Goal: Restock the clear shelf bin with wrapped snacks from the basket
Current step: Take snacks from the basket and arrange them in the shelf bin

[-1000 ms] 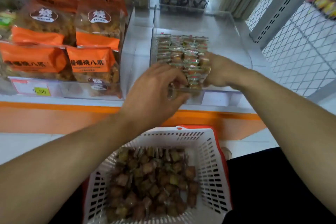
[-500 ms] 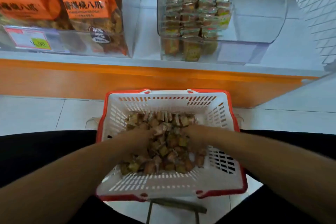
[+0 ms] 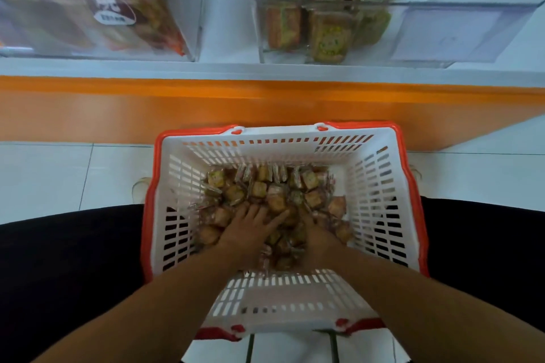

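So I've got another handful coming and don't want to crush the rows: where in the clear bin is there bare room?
The clear plastic shelf bin is bare on its right side, between the stacked rows of wrapped snacks and its right wall. The left side is packed to the front wall. Both hands, left hand and right hand, are down in the white slotted basket.
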